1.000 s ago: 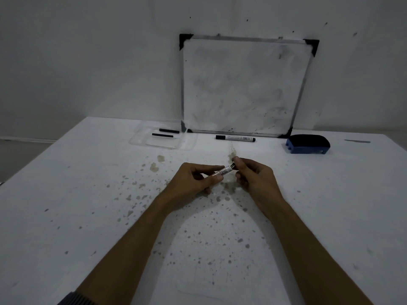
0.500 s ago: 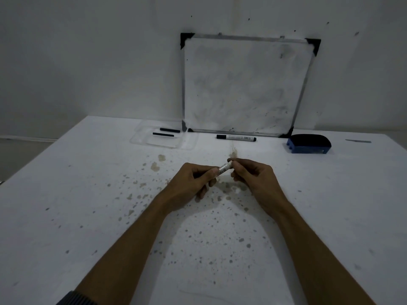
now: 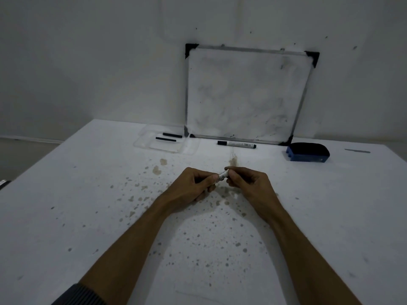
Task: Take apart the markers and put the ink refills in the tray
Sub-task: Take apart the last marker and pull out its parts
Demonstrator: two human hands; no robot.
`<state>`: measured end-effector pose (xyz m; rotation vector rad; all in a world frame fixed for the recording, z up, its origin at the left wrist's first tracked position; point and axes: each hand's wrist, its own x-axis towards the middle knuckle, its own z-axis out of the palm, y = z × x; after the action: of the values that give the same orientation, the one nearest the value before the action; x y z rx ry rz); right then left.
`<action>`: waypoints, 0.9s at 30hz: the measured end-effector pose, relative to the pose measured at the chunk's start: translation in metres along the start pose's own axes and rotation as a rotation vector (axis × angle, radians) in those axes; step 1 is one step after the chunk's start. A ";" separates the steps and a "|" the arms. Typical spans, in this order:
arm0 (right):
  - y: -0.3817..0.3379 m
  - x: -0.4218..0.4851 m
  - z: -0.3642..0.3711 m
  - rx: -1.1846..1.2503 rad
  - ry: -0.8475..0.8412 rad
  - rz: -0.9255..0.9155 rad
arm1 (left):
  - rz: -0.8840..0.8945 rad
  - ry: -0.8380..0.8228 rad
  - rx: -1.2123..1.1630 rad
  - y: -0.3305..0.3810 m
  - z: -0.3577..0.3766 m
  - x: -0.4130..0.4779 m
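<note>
Less marker (image 3: pixel 222 174) shows now btwn both gripping hands; 2 refills (image 3: pixel 165 139) in tray (image 3: pixel 145 143).

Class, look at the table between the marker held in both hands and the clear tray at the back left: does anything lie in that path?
Nothing visible does. The marker sits between the left hand and right hand, and only bare, stained table lies between it and the tray. The second marker lies off to the right of the tray.
</note>
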<state>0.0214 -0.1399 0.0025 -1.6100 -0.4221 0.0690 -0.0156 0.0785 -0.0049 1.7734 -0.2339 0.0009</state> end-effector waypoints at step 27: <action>-0.056 -0.029 -0.027 -0.872 0.142 -0.545 | -0.053 -0.077 0.192 0.082 0.012 0.010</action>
<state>-0.0100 -0.1735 0.0538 -2.2603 -0.8363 -0.7283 -0.0205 0.0488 0.0734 1.9725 -0.2490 -0.0858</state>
